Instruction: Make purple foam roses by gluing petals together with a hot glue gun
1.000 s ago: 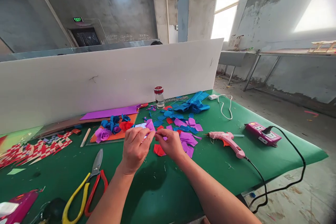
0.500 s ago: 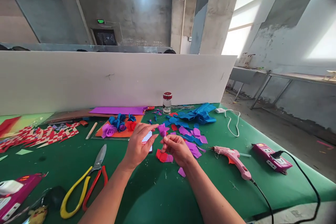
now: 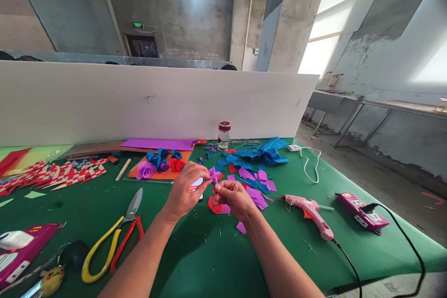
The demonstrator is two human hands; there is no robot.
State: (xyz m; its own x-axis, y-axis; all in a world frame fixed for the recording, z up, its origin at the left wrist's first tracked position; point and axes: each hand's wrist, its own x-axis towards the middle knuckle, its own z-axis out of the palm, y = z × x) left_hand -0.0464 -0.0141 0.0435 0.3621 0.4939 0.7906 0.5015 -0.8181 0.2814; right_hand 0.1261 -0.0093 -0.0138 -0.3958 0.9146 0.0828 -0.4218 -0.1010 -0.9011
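Observation:
My left hand [image 3: 185, 194] and my right hand [image 3: 234, 198] meet above the green table [image 3: 195, 251], both pinching a small purple paper flower piece [image 3: 213, 174] between their fingertips. Under the hands lie red paper scraps [image 3: 213, 206] and a white phone [image 3: 197, 186]. Purple paper petals [image 3: 256, 195] and blue paper scraps [image 3: 265, 151] are scattered just beyond the right hand.
A pink glue gun [image 3: 309, 212] lies to the right, corded to a pink power strip [image 3: 363, 212]. Yellow-and-red scissors [image 3: 111, 242] lie at the left. Finished paper roses [image 3: 159, 163] sit on an orange sheet. A glass jar [image 3: 223, 136] stands before a white partition board [image 3: 139, 102].
My left hand's fingers have closed back onto the purple piece after opening half a second ago. The view has tilted up and shifted slightly.

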